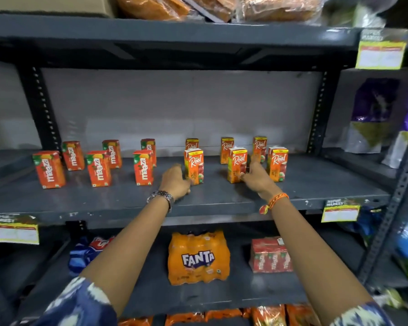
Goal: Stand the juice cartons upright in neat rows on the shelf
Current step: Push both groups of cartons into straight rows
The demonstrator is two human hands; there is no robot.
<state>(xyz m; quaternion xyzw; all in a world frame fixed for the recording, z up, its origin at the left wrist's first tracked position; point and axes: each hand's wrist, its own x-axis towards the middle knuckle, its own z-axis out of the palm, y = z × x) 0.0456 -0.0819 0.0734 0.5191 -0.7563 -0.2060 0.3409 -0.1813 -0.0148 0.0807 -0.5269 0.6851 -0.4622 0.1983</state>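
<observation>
On the grey middle shelf [104, 201] stand several small juice cartons in two rows, all upright. Orange-red Maaza cartons [99, 168] fill the left half, Real cartons the right half. My left hand [176, 182] touches the lower left side of the front Real carton [194, 165], fingers curled against it. My right hand [257, 177] rests against the right side of the middle front Real carton [237, 164], fingers spread, one pointing up beside it. A third front Real carton [278, 164] stands just right of that hand. Three more Real cartons [227, 149] stand behind.
A Fanta bottle pack [198, 257], a red Maaza multipack [270, 256] and a blue pack [90, 252] lie on the shelf below. Bagged goods [372, 118] stand on the right-hand rack. Price tags [340, 211] hang on the shelf edges. Wrapped goods sit on the shelf above.
</observation>
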